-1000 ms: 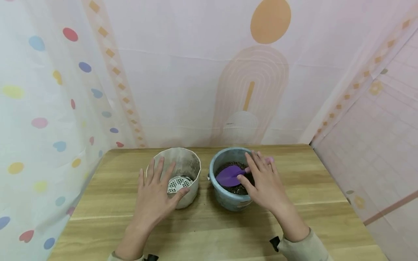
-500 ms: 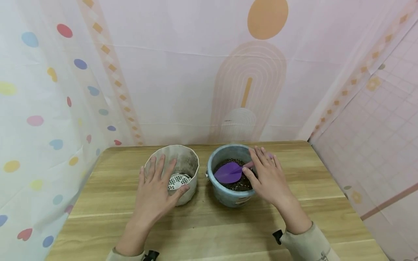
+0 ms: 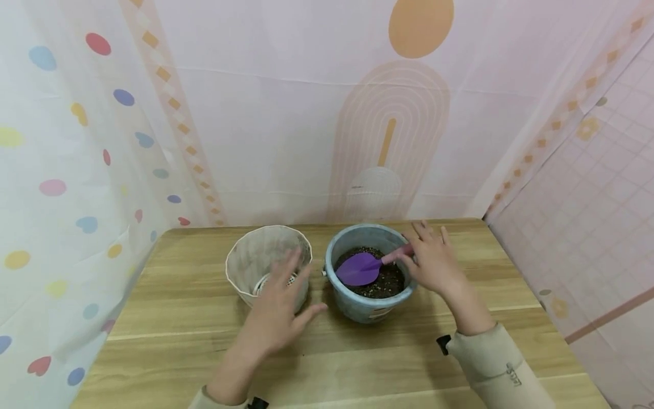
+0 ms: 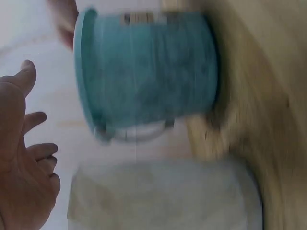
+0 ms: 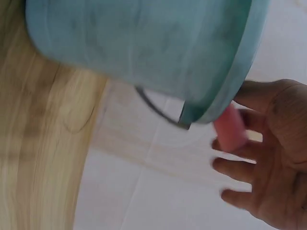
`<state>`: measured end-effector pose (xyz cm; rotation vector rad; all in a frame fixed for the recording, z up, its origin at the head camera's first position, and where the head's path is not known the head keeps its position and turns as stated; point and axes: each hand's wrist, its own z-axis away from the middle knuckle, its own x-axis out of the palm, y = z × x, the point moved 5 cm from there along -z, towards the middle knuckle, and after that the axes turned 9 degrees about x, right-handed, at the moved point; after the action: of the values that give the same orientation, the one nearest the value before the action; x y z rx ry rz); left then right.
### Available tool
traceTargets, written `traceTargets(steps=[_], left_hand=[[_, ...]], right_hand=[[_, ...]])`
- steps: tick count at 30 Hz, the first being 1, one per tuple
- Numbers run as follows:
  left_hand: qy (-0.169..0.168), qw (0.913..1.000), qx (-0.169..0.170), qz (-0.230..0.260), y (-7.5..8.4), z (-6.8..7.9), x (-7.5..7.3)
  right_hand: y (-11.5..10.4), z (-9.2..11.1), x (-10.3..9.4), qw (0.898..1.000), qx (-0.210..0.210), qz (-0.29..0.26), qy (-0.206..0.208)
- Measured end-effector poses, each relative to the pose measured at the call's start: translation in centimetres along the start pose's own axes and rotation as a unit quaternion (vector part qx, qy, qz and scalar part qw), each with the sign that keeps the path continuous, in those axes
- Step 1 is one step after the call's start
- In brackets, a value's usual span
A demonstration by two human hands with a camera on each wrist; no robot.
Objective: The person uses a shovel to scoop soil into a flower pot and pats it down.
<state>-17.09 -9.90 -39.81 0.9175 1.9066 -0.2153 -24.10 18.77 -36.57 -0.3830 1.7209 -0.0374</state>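
A purple trowel (image 3: pixel 360 270) lies across the blue bucket (image 3: pixel 365 312), its blade over dark soil (image 3: pixel 380 284) and its pink handle (image 3: pixel 397 254) at the right rim. My right hand (image 3: pixel 434 264) is at that handle, thumb close beside it and fingers spread past it. In the right wrist view, the handle's end (image 5: pixel 230 129) shows in front of the loosely bent fingers (image 5: pixel 235 170). My left hand (image 3: pixel 278 309) hovers, fingers spread, in front of the off-white pot (image 3: pixel 245 255), hiding part of it. A perforated white disc (image 3: pixel 259 284) lies inside the pot.
Both containers stand side by side near the back edge of the wooden table (image 3: pixel 168 318). Printed cloth (image 3: pixel 286 142) hangs behind the table and along both sides. A thin bail handle (image 4: pixel 139 134) hangs at the bucket's side in the left wrist view.
My left hand has moved right, from over the pot's left side to its front right. My right hand has shifted right along the trowel's handle, uncovering more of it.
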Motion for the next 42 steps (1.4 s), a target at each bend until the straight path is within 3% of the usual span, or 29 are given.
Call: traceTargets(steps=[2, 5, 9, 13, 16, 19, 22, 24, 27, 30, 37, 42], left_hand=[[-0.012, 0.9986, 0.045, 0.028, 1.7, -0.4, 1.2], [-0.046, 0.9951, 0.069, 0.052, 3.4, -0.7, 3.0], [-0.083, 0.9926, 0.049, 0.075, 4.0, -0.7, 4.5], [-0.110, 0.9895, 0.030, 0.089, 3.9, -0.3, 5.4], [-0.099, 0.9917, 0.021, 0.079, 3.9, -0.3, 5.5], [-0.068, 0.9949, -0.002, 0.073, 3.8, -0.6, 5.4], [-0.046, 0.9952, -0.022, 0.083, 3.8, -0.9, 5.3], [-0.041, 0.9947, -0.030, 0.089, 3.7, -1.1, 5.3], [-0.041, 0.9947, -0.027, 0.090, 3.7, -1.1, 5.3], [-0.043, 0.9947, -0.021, 0.092, 3.6, -1.1, 5.4], [-0.044, 0.9937, -0.017, 0.102, 3.2, -1.1, 5.5], [-0.047, 0.9945, -0.009, 0.093, 3.2, -1.1, 5.6]], right_hand=[[0.7, -0.6, -0.2, 1.000, -0.013, 0.007, -0.007], [1.3, -1.2, -0.4, 0.999, -0.042, -0.003, -0.034], [1.4, -1.5, -2.2, 0.997, -0.075, -0.008, -0.033], [1.4, -1.4, -4.6, 0.996, -0.068, 0.053, 0.018], [1.5, -1.5, -4.5, 0.996, -0.033, 0.086, -0.001], [1.0, -1.8, -3.4, 0.994, -0.042, 0.088, -0.042], [0.4, -1.7, -2.6, 0.990, -0.105, 0.081, -0.042], [0.1, -1.5, -2.6, 0.984, -0.162, 0.071, -0.019], [0.1, -1.0, -3.1, 0.976, -0.211, 0.055, 0.016], [0.3, -0.7, -3.3, 0.976, -0.213, 0.045, 0.023], [0.1, -0.8, -1.7, 0.975, -0.220, 0.034, -0.022], [0.3, -0.6, -2.0, 0.976, -0.214, 0.008, -0.043]])
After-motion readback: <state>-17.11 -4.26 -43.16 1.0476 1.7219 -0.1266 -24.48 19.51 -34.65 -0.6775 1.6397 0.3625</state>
